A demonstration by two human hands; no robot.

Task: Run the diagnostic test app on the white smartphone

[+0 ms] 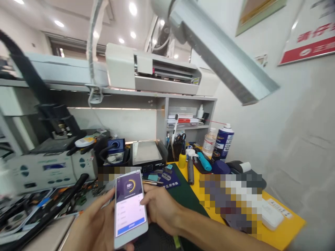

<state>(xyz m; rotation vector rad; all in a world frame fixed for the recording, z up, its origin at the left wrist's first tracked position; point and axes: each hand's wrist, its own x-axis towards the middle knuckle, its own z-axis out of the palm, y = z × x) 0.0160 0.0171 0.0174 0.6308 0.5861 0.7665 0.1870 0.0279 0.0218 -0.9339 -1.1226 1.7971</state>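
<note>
A white smartphone (pixel 130 211) is held upright, low in the head view, its lit screen showing a round dial with a number, a list and a blue bar. My left hand (pixel 95 219) wraps around the phone's left side and back, with fingertips showing below its lower edge. My right hand (pixel 159 205) is at the phone's right edge; its thumb rests over the screen and the other fingers are partly hidden behind the phone. Beneath them lies a dark green mat (pixel 180 190).
At left stands a grey soldering station (pixel 49 170) amid cluttered boards and cables. Behind the phone sits a flat heating plate (pixel 146 153). A spray can (pixel 223 143) and a yellow bottle (pixel 182 159) stand to the right. Overhead hangs a grey lamp arm (pixel 222 52).
</note>
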